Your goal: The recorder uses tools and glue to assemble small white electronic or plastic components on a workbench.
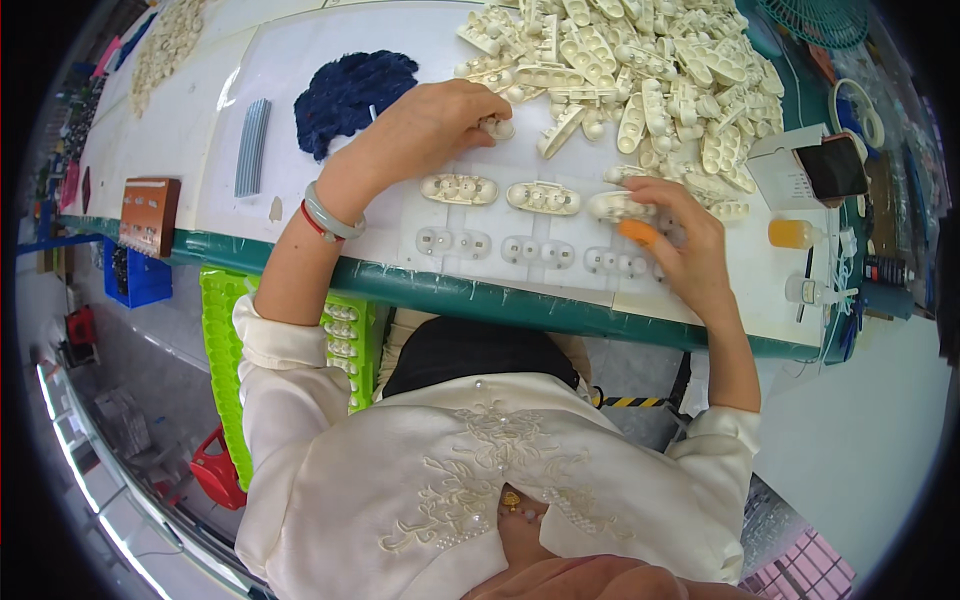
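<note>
My left hand [432, 122] is bent over the table beside the heap, its fingertips closed on a small cream plastic part [497, 128]. My right hand [692, 238], with an orange finger cot [637, 233] on one finger, has its fingers on a cream oval plastic housing [620, 207]. That housing is the rightmost in a row; to its left lie two others, a middle housing [542, 197] and a left housing [459, 189]. Nearer me is a row of translucent oval pieces, such as a left one [452, 242] and a middle one [538, 252]. My right fingers partly hide the row's right end.
A large heap of cream housings [640, 80] covers the far right. Behind my left hand lies a dark blue mass [345, 95], then grey-blue strips [252, 148] and a brown box [149, 215]. A phone [832, 168] and bottles stand right. Green trays [228, 350] sit below the table edge.
</note>
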The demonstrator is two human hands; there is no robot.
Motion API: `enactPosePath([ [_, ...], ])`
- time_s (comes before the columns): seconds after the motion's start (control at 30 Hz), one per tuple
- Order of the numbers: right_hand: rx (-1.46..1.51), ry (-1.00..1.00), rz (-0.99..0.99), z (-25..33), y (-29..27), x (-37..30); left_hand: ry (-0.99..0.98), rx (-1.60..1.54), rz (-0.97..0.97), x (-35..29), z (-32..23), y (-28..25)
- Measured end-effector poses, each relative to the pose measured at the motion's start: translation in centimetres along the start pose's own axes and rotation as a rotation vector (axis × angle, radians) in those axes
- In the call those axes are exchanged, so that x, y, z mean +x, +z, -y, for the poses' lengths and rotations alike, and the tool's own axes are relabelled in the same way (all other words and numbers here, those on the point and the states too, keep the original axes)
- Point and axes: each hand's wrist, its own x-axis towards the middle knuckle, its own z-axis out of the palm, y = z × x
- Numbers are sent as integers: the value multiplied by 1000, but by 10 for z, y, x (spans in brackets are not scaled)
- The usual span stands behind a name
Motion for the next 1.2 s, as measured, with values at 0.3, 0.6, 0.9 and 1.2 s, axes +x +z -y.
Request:
enactPosePath([
  [0.3, -255, -136, 49, 3, -4, -1, -47, -213, -124, -55, -68, -30],
  [0.6, -444, -275, 34, 13, -13, 30, -33, -175, -75, -73, -75, -3],
  [0.9, -564, -780, 98, -8, 8, 89, 6, -196, -146, -86, -72, -2],
  [1.2, -669, -378, -166, -33, -40, -31, -63, -132, -179, -83, -69, 0],
])
